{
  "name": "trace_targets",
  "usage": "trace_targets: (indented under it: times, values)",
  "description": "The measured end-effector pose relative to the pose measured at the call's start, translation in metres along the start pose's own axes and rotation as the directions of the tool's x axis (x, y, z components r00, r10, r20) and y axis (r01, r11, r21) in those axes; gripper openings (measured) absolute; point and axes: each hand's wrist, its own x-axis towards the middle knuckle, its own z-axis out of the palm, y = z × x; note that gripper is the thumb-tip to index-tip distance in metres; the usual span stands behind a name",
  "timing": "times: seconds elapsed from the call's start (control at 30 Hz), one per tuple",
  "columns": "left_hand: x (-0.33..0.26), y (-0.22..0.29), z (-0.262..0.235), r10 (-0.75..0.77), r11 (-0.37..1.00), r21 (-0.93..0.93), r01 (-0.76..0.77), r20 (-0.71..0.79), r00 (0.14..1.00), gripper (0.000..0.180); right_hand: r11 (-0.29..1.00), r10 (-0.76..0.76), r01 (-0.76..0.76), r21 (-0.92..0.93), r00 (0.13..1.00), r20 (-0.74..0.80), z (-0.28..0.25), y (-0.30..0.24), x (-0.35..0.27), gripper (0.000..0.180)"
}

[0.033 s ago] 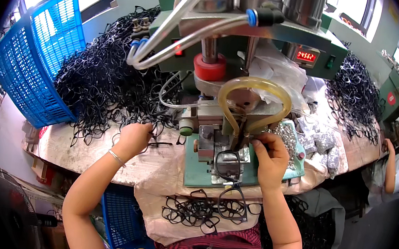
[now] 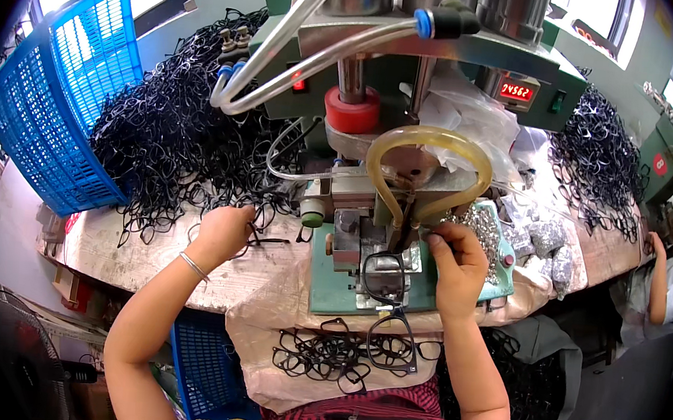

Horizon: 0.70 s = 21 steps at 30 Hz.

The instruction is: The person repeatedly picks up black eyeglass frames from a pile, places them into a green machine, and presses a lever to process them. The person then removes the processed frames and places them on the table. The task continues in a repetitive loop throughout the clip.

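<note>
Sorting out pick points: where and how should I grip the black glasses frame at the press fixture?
Take the black glasses frame probably by its lower rim, pinched lightly from the near side. That thin rim juts past the front edge of the green base; the upper rim lies over the metal fixture, close to the right hand.

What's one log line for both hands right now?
left hand: at frame pile edge | right hand: by yellow tube end | glasses frame: at press
</note>
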Motion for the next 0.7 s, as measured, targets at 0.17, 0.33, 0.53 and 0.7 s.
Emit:
trace_targets:
  times: [0.17, 0.33, 0.53, 0.7]
  values:
    - [0.007, -0.005, -0.040, 0.076, 0.997, -0.009, -0.077, 0.301, 0.951, 0.064, 0.994, 0.104, -0.102, -0.041, 0.993, 0.049, -0.003, -0.017, 0.001, 0.013]
    - [0.006, 0.012, -0.065, 0.078, 0.926, 0.300, -0.230, 0.444, 0.893, 0.026, 0.983, -0.121, 0.127, -0.134, 0.991, 0.049, 0.014, -0.018, -0.008, 0.013]
    - [-0.017, 0.000, -0.095, 0.179, 0.879, 0.463, -0.117, -0.092, 0.980, 0.003, 0.987, -0.043, 0.041, 0.154, 0.999, 0.009, 0.023, -0.009, -0.008, 0.030]
    - [-0.060, 0.025, -0.082, -0.206, 0.444, -0.881, -0.166, -0.280, 0.938, 0.009, 0.991, -0.027, 0.022, 0.134, 0.999, 0.038, 0.033, -0.012, -0.006, 0.041]
